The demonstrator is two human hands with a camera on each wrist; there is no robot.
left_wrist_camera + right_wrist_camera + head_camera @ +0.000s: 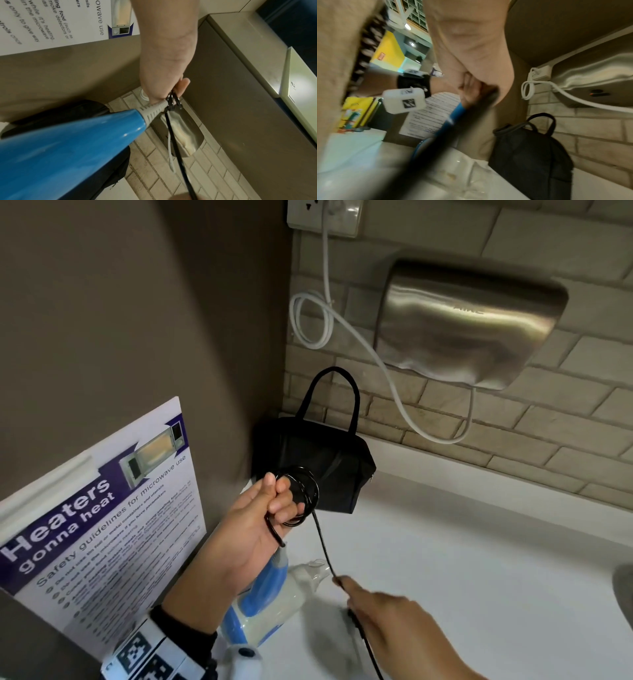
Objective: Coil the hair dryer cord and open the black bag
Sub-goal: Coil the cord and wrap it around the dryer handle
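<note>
My left hand [270, 508] grips several loops of the black hair dryer cord [305, 494], held up in front of the black bag [329, 467]. From the coil the cord runs down and right to my right hand [373, 604], which pinches it just above the counter. The blue and white hair dryer [263, 597] hangs below my left hand; its blue handle [68, 148] and grey strain relief [154, 109] fill the left wrist view. The bag stands upright in the corner, closed, handles [335, 392] up; it also shows as the bag [530, 155] in the blurred right wrist view.
A steel hand dryer [472, 323] with a white cable [394, 378] hangs on the brick wall, plugged into a socket [325, 213]. A microwave safety poster [102, 522] leans at the left. The white counter [479, 559] extends to the right.
</note>
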